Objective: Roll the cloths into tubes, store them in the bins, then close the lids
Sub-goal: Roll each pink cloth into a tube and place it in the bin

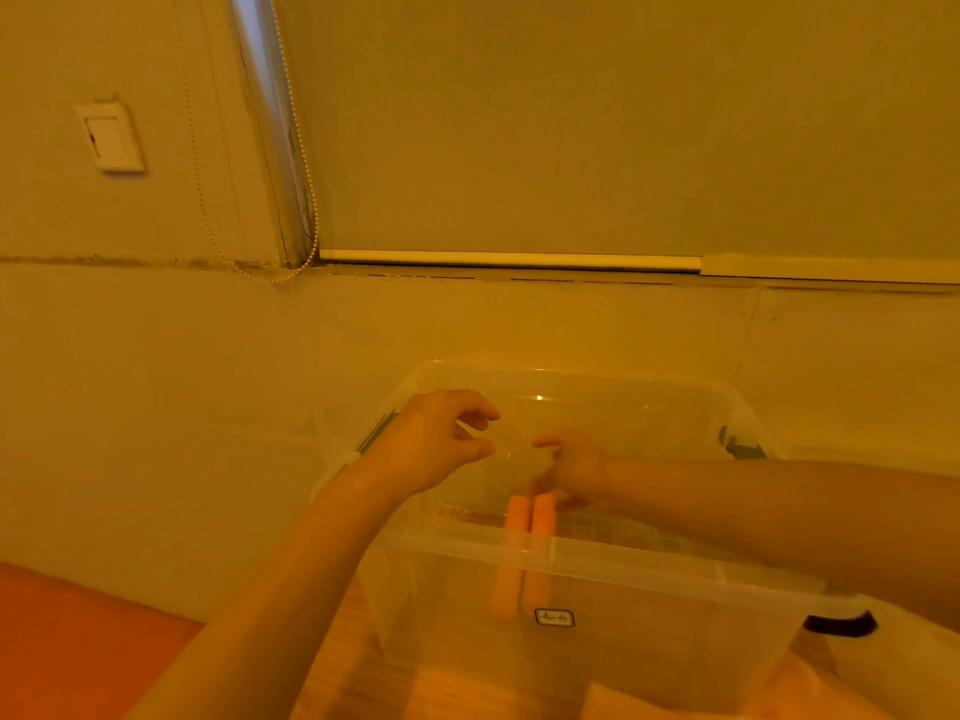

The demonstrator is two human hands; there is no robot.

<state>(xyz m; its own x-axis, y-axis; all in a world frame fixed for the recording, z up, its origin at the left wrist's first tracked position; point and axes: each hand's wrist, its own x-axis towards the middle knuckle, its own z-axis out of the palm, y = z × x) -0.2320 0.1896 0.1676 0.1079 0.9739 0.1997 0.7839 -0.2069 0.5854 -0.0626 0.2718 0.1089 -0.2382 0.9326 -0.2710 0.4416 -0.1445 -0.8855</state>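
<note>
A clear plastic bin (pixel 597 556) stands on a wooden table, its top open. Two orange cloth rolls (pixel 530 517) lean side by side against its near wall, seen partly through the plastic. My right hand (pixel 574 467) reaches into the bin from the right, and its curled fingertips meet the top of the right-hand roll; this part is blurred. My left hand (pixel 436 439) hovers over the bin's left rim with fingers loosely curled and nothing in it.
Black latch handles sit on the bin's right side (pixel 839 626) and far right corner (pixel 740 449). An orange surface (pixel 78 641) lies at the lower left. Behind the bin are a wall, a closed roller blind (pixel 623 122) with a bead chain (pixel 306 163), and a wall switch (pixel 111 137).
</note>
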